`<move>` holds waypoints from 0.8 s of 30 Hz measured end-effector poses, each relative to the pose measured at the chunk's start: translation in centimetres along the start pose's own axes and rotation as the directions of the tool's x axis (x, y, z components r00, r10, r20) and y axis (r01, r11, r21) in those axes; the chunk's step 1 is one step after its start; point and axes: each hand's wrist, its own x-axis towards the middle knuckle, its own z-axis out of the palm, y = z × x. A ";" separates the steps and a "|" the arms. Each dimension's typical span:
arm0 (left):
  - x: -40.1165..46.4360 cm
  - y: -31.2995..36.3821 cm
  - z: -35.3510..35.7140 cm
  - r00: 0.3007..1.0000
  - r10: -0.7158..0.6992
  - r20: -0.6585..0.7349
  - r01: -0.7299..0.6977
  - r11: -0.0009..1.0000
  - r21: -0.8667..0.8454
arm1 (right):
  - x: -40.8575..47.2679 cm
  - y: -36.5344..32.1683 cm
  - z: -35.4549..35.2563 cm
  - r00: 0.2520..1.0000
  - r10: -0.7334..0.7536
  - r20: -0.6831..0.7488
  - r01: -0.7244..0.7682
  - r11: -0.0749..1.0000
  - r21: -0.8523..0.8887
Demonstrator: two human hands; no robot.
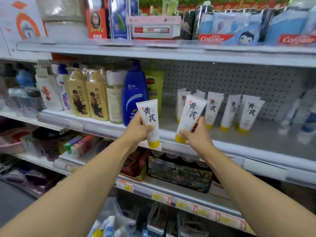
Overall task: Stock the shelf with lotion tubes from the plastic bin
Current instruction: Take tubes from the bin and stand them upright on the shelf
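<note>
1. The left hand [139, 130] has its fingers curled round the lower half of a white lotion tube [149, 120]. The tube stands upright, yellow cap down, in front of the shelf [266, 139] edge.
2. The right hand [196, 134] grips a second lotion tube [189, 115] near its yellow cap. This tube tilts to the right, crimped end up.
3. The two held tubes are near each other but apart.
4. A row of matching tubes [239, 112] stands on the shelf behind the right hand, caps down, in front of the pegboard back panel [222, 81].
5. To the left on the same shelf stand a blue pump bottle [134, 94] and two yellow bottles [89, 94].
6. The shelf above carries toothpaste boxes [256, 29].
7. A clear plastic bin [109, 221] holding packaged goods is partly visible at the bottom edge, between the forearms.
</note>
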 end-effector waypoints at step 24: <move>12.9 -1.5 11.7 0.999 0.010 -0.051 0.001 0.979 0.205 | 11.5 5.6 -2.5 0.994 0.057 -0.093 -0.081 0.958 -0.275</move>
